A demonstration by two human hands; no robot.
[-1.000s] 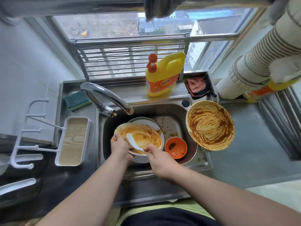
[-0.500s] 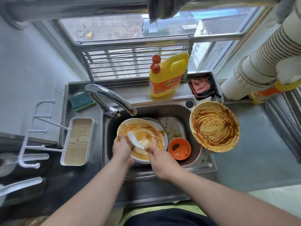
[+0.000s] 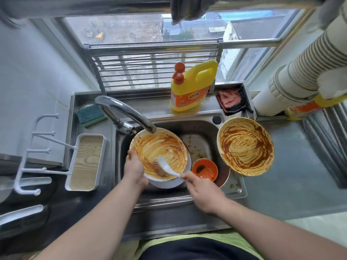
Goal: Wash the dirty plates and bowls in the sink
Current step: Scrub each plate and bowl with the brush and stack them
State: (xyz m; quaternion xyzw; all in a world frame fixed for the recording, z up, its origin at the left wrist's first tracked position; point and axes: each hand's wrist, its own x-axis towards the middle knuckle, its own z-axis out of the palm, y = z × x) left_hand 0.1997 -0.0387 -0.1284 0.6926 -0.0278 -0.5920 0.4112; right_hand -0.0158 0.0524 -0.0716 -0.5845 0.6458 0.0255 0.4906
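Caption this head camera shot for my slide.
Left hand holds sauce-smeared plate over sink; right hand scrapes with white spoon.

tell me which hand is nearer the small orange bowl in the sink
Right. The right hand is just beside the small orange bowl, at its near-left edge; the left hand is farther left, gripping the sauce-smeared plate.

Plate (image 3: 159, 149) in sink (image 3: 199, 128); bowl (image 3: 204, 170) right; faucet (image 3: 125, 113) behind.

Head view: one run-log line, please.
left hand holds dirty plate | right hand scrapes with white spoon | faucet dry
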